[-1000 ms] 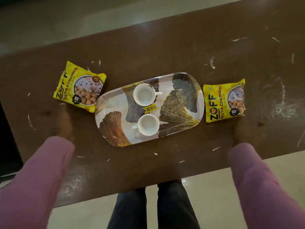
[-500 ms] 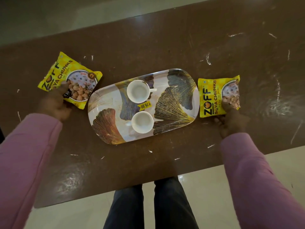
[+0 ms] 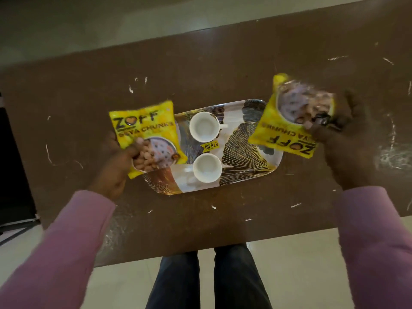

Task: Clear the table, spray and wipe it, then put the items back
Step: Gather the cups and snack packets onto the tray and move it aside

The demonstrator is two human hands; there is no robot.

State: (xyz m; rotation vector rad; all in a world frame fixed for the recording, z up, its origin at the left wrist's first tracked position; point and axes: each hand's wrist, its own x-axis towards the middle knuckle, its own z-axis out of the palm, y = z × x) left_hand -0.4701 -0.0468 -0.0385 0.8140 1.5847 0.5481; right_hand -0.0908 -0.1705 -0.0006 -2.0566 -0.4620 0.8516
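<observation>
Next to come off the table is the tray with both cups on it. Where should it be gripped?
Grip the tray by its two short rounded ends, one hand from each side, and keep it level: it is long and shallow, and the cups stand loose near its middle. For now the left hand and the right hand each hold a packet.
</observation>
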